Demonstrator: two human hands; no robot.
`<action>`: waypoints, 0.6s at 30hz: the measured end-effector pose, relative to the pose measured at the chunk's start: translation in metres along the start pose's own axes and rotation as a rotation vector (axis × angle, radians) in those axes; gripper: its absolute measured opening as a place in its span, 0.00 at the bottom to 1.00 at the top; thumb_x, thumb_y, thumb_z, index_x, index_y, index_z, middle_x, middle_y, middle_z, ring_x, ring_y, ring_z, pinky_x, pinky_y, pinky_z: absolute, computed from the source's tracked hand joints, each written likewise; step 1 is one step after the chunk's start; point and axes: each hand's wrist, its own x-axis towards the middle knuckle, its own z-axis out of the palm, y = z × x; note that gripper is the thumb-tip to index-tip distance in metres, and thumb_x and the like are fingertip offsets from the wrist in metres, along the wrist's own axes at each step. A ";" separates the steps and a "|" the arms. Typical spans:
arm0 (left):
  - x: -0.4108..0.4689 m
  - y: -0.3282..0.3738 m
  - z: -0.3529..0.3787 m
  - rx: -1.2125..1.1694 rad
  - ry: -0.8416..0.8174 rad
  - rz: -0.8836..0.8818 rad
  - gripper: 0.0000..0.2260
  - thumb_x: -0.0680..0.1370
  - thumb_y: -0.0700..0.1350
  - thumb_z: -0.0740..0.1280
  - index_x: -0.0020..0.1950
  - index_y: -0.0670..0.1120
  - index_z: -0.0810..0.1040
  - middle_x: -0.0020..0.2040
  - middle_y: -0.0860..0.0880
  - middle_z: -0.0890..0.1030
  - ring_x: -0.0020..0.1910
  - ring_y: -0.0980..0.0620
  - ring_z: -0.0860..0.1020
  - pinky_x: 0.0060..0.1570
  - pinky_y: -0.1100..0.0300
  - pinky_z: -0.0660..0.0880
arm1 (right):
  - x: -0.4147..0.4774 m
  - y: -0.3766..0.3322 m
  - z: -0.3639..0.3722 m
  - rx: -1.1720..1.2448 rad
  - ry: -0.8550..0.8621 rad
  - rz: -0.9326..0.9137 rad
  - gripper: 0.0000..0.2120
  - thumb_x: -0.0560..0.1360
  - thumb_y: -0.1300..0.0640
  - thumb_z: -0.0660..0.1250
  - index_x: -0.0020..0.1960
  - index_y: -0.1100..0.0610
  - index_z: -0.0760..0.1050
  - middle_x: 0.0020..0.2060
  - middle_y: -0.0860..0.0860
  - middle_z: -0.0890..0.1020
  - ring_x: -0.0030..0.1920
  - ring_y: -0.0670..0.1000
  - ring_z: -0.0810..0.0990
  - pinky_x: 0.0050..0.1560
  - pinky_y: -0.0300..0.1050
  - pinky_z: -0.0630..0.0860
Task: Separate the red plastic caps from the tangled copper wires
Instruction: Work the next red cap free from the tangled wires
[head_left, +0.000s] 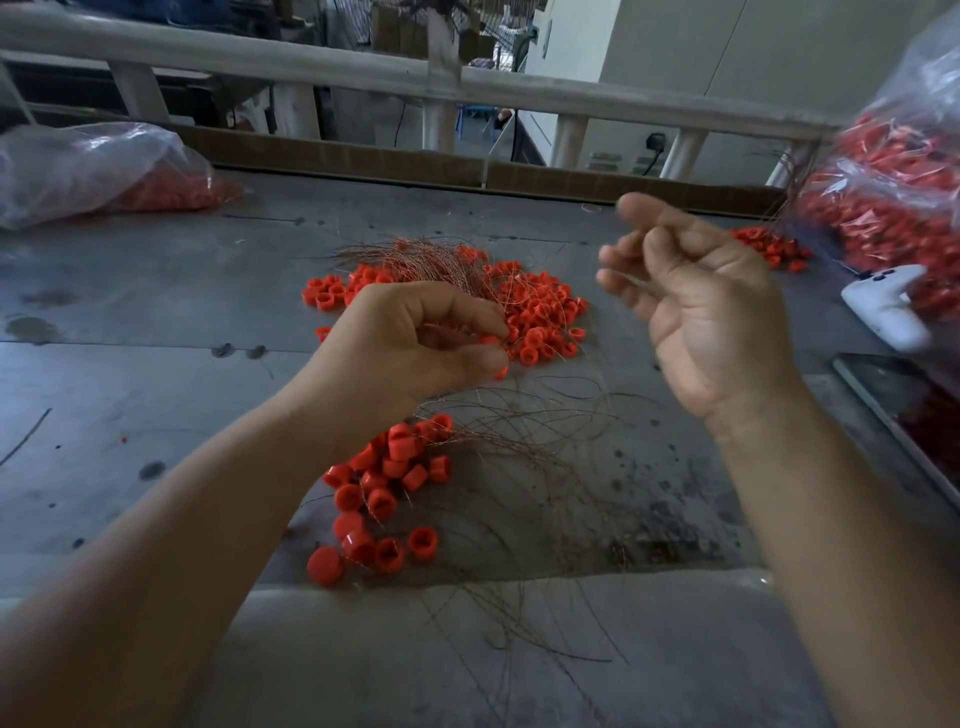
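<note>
Caps (384, 499) lay loose on the near surface (130, 364), my left hand (410, 348) pinched tangled wires (431, 260) over the farther pile (540, 312), and my raised right hand (711, 312), grip too blurred to tell, might scatter caps if a snagged strand jerked.

Over the grey table (130, 322), the left hand (415, 343) and right hand (711, 301) are bare, with unsleeved forearms (208, 519) and short nails.
</note>
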 end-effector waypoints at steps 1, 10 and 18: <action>0.000 0.000 0.000 -0.038 0.004 -0.003 0.11 0.60 0.48 0.71 0.41 0.51 0.81 0.45 0.55 0.84 0.40 0.58 0.82 0.41 0.70 0.76 | 0.001 -0.002 -0.002 0.021 0.051 -0.018 0.09 0.73 0.63 0.61 0.50 0.58 0.76 0.32 0.45 0.81 0.39 0.45 0.79 0.46 0.40 0.77; 0.000 0.000 -0.001 -0.448 -0.101 -0.072 0.11 0.56 0.40 0.72 0.38 0.45 0.82 0.39 0.46 0.83 0.40 0.51 0.82 0.39 0.65 0.78 | 0.001 -0.008 -0.005 -0.122 0.130 -0.187 0.08 0.74 0.67 0.61 0.43 0.56 0.75 0.32 0.45 0.78 0.37 0.47 0.79 0.47 0.45 0.78; -0.001 0.000 0.001 -0.144 0.042 0.024 0.10 0.57 0.44 0.73 0.36 0.54 0.83 0.33 0.56 0.79 0.33 0.61 0.77 0.36 0.72 0.74 | -0.008 -0.006 0.005 -0.374 -0.064 -0.224 0.06 0.71 0.61 0.66 0.44 0.51 0.77 0.28 0.42 0.78 0.25 0.41 0.70 0.24 0.33 0.67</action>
